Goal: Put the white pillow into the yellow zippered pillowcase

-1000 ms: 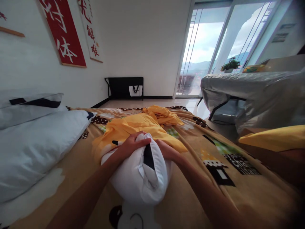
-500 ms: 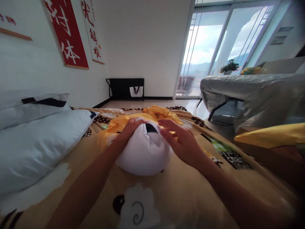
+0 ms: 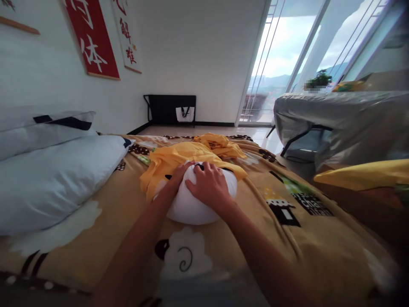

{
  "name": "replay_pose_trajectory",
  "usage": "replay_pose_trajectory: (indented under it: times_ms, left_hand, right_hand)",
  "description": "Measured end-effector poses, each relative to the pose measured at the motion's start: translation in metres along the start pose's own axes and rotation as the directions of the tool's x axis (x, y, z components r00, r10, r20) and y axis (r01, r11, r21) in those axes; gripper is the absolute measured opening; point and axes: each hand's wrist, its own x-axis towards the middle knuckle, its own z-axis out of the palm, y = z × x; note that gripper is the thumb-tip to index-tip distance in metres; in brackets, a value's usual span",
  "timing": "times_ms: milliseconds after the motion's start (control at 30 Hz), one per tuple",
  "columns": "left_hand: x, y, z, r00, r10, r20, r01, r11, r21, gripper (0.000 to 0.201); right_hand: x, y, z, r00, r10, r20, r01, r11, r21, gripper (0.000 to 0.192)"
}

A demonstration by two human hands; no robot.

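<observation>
**Both hands on a white pillow mid-bed**

The bed point(image 3: 319, 238), spread with a tan cartoon-print blanket, fills the view; its right edge falls toward the floor beside a desk point(image 3: 345, 115) under a grey cover. Two large white pillows point(image 3: 57, 179) lie along the left edge, leaving open blanket in front. A crumpled yellow cover point(image 3: 188, 153) lies past the middle. Against its near edge sits the small white pillow point(image 3: 191, 209). The left hand point(image 3: 179, 177) curls its grip over the pillow's top, apparently pinching fabric. The right hand point(image 3: 209, 187) lies flat on top, fingers spread, grasping nothing.
</observation>
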Motion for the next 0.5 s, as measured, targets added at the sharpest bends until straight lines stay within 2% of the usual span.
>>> replay_pose_trajectory:
  times_ms: [100, 167, 233, 300, 367, 400, 433, 500]
  left_hand:
    - [0.023, -0.003, 0.001, 0.993, -0.117, 0.033, 0.119, 0.991, -0.068, 0.059]
    - [0.026, -0.002, -0.001, 0.979, -0.189, 0.075, 0.197, 0.973, -0.119, 0.067]
    - [0.023, -0.002, -0.01, 0.974, -0.21, 0.084, 0.221, 0.964, -0.149, 0.071]
    - [0.017, 0.0, -0.025, 0.991, -0.133, -0.02, 0.131, 0.989, -0.064, 0.07]
    - [0.009, 0.001, -0.043, 0.995, 0.03, -0.092, -0.012, 0.982, 0.191, 0.062]
    - [0.006, 0.002, -0.052, 0.994, 0.092, -0.057, -0.069, 0.944, 0.323, 0.056]
    - [0.002, 0.002, -0.059, 0.993, 0.119, 0.025, -0.118, 0.897, 0.426, 0.048]
    - [-0.004, 0.0, -0.07, 0.97, 0.083, 0.228, -0.194, 0.831, 0.521, 0.028]
  right_hand:
    - [-0.001, 0.009, -0.002, 0.997, -0.071, 0.004, 0.071, 0.997, 0.008, 0.039]
    - [0.001, 0.018, 0.001, 0.995, -0.095, 0.005, 0.095, 0.995, 0.038, 0.034]
    - [0.002, 0.028, 0.006, 0.995, -0.103, 0.009, 0.101, 0.99, 0.093, 0.031]
    - [0.002, 0.038, 0.012, 0.995, -0.104, 0.009, 0.101, 0.981, 0.164, 0.029]
    - [-0.001, 0.046, 0.018, 0.993, -0.117, -0.01, 0.117, 0.967, 0.225, 0.029]
    - [-0.004, 0.049, 0.021, 0.99, -0.139, -0.029, 0.141, 0.958, 0.251, 0.029]
    - [-0.007, 0.052, 0.024, 0.985, -0.165, -0.054, 0.173, 0.947, 0.271, 0.03]
    - [-0.015, 0.057, 0.03, 0.971, -0.209, -0.118, 0.235, 0.926, 0.297, 0.031]
